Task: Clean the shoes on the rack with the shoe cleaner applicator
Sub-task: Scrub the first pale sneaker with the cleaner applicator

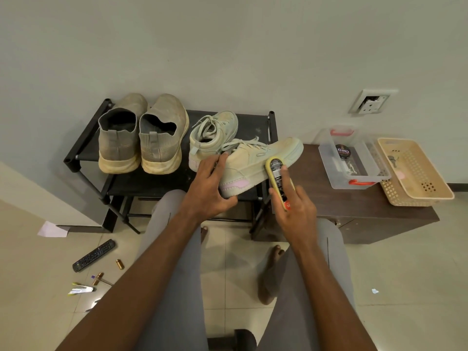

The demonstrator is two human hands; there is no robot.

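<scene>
Low over the shoe rack (pixel 83 145), the left hand (pixel 207 188) grips the heel of a pale sneaker (pixel 255 160), fingers curled around it. Just beside it, the right hand (pixel 293 206) clasps the yellow applicator (pixel 277 177), forefinger stretched along its back, its end against the sneaker's side.

The left hand (pixel 206 190) covers the heel end of the pale green sneaker (pixel 255 162), so its collar cannot be seen. The right hand (pixel 295 211) hides the lower end of the yellow shoe cleaner applicator (pixel 277 179), whose label print is too small to read. The applicator's working face (turned toward the sneaker) is out of sight. Items inside the clear plastic box (pixel 352 158) are blurred, beyond one round tin (pixel 342 151).
</scene>
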